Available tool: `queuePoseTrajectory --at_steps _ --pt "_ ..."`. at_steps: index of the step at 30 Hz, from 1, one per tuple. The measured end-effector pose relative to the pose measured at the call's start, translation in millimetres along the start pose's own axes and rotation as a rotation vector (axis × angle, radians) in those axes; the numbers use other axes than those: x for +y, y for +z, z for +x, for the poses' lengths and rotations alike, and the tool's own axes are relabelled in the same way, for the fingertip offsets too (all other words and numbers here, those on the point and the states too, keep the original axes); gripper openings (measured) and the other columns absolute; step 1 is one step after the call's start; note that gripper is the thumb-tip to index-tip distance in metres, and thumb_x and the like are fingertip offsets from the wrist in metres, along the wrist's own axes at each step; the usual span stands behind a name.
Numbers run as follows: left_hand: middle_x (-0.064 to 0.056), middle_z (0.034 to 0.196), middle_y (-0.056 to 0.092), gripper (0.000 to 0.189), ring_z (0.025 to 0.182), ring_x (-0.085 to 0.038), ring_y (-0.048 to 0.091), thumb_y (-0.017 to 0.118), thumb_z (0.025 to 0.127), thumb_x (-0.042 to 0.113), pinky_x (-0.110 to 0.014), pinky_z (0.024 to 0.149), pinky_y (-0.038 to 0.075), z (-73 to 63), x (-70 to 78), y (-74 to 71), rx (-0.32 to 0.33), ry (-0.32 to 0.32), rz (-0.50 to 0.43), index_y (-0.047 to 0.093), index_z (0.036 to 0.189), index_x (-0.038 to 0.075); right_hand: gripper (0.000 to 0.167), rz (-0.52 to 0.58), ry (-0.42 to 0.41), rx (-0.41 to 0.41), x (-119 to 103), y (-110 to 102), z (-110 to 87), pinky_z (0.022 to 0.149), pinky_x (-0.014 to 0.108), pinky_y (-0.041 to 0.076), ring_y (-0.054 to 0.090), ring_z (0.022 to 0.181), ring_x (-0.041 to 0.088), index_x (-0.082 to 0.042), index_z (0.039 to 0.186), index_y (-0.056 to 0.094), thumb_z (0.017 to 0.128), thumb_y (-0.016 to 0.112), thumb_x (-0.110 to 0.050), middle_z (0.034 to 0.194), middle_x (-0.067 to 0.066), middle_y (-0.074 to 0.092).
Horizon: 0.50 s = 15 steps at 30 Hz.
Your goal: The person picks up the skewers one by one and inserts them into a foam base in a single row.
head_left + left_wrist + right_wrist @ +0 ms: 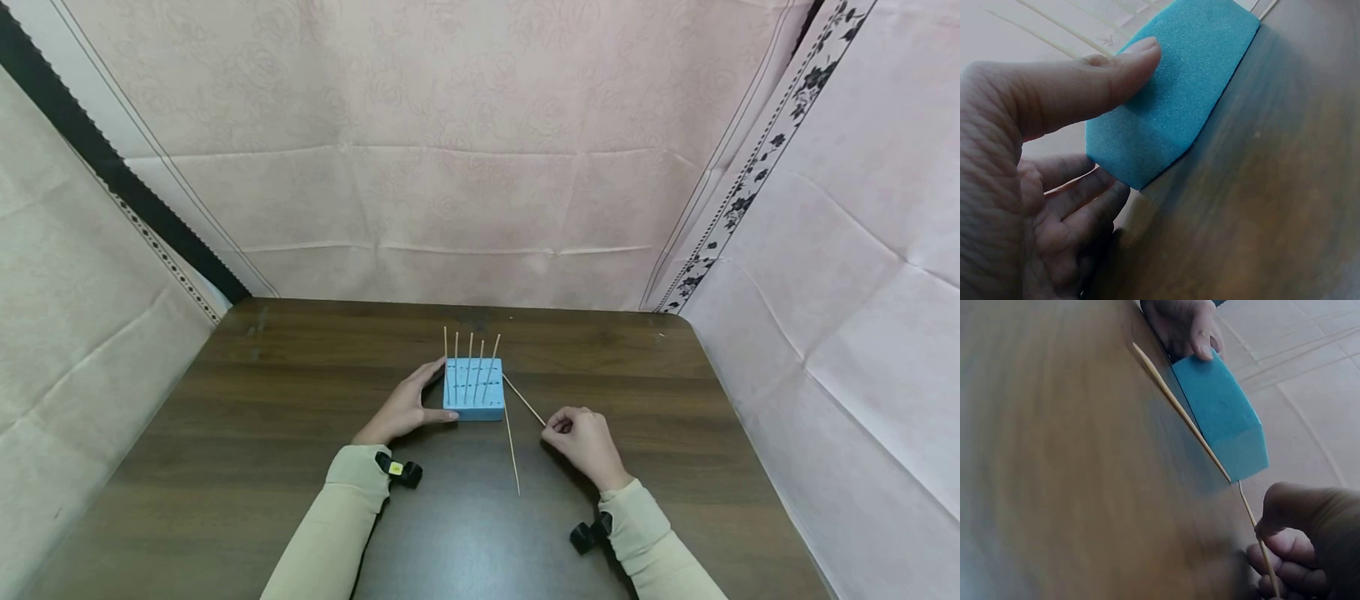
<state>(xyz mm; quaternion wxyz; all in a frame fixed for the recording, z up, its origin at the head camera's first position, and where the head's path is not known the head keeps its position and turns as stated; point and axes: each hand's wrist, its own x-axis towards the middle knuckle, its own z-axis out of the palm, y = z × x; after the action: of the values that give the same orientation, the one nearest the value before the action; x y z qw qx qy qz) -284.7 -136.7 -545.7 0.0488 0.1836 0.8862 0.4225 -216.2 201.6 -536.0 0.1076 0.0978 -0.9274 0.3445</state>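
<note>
A light blue foam block point(476, 414) with rows of small holes sits on the table, several thin wooden sticks point(471, 343) standing in its top, some leaning slightly. My left hand point(408, 407) grips its left side; in the left wrist view the thumb point(1141, 59) presses the near face, with fingers behind. To the right of the block, my right hand point(588, 443) pinches one wooden stick point(525, 402) whose far end reaches the block's right side. Another stick point(512, 450) lies on the table, one end at the block's lower right corner in the right wrist view point(1179, 409).
The brown wooden table point(300, 375) has rounded far corners. Pale patterned cloth point(465, 200) hangs behind it and along both sides. Each sleeve carries a small black camera, one on the left wrist point(408, 474) and one on the right point(583, 537).
</note>
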Motion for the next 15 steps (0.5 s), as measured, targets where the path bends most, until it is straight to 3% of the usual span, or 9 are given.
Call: queuePoseTrajectory --at_steps 6,15 --pt "-0.004 0.164 0.026 0.112 0.15 -0.034 0.022 0.087 0.072 0.056 -0.064 0.113 0.027 0.8 -1.2 -0.5 0.008 -0.005 0.0 0.026 0.161 0.028 0.01 0.005 0.002 -0.032 0.2 -6.4 3.1 0.062 0.025 0.051 0.06 0.065 0.004 -0.018 0.076 0.07 0.079 0.078 -0.013 0.07 -0.011 0.064" --pt "-0.007 0.165 0.025 0.111 0.149 -0.036 0.026 0.086 0.073 0.055 -0.065 0.111 0.029 -1.1 0.1 -0.4 -0.006 -0.002 -0.004 0.025 0.161 0.027 0.004 -0.004 0.03 -0.162 -5.6 -15.1 4.4 0.066 0.028 0.052 0.06 0.068 0.005 -0.011 0.086 0.075 0.082 0.075 -0.01 0.073 -0.01 0.067"
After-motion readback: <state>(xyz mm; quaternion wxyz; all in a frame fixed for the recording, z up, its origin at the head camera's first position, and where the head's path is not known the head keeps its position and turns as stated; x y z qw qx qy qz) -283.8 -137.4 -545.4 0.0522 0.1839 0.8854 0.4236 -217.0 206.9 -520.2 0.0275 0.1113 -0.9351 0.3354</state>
